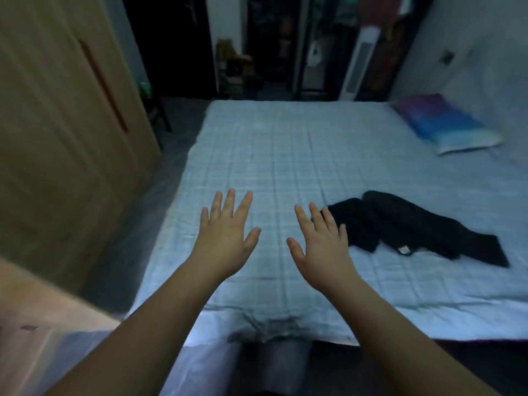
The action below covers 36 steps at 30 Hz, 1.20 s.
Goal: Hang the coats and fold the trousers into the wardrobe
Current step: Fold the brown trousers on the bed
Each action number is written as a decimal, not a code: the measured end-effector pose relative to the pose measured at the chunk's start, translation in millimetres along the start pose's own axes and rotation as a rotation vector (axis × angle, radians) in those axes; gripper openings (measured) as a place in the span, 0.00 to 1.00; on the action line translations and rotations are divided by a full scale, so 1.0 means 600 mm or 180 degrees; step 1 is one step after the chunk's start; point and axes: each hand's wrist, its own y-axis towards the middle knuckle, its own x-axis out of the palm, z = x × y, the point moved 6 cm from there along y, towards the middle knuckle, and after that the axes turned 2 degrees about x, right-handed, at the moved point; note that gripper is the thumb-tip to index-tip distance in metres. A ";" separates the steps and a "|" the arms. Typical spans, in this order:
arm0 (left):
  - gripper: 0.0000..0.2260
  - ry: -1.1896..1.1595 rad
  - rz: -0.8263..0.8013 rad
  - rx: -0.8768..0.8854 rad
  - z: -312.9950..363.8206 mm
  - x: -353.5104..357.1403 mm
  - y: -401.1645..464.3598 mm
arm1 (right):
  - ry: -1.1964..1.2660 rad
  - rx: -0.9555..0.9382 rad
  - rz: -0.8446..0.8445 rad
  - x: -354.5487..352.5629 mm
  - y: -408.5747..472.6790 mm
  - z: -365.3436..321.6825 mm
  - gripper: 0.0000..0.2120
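Note:
A dark garment [414, 227], black and crumpled, lies on the pale checked bed [285, 155], to the right of middle. My left hand [225, 235] is stretched out over the bed's near half, fingers straight and spread, holding nothing. My right hand [323, 244] is spread the same way beside it, its fingertips just left of the garment's nearest edge; whether they touch it I cannot tell. The wooden wardrobe [65, 132] stands at the left with its doors closed.
A blue and purple pillow [445, 127] lies at the bed's far right by the wall. A narrow strip of floor [160, 190] runs between wardrobe and bed. Beyond the bed a dark doorway [274, 44] and a tall white appliance [360, 64] show.

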 end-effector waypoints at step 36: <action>0.32 -0.0387 -0.1156 0.0849 0.411 0.478 0.603 | 0.0122 0.1740 -0.0511 0.169 0.359 0.728 0.39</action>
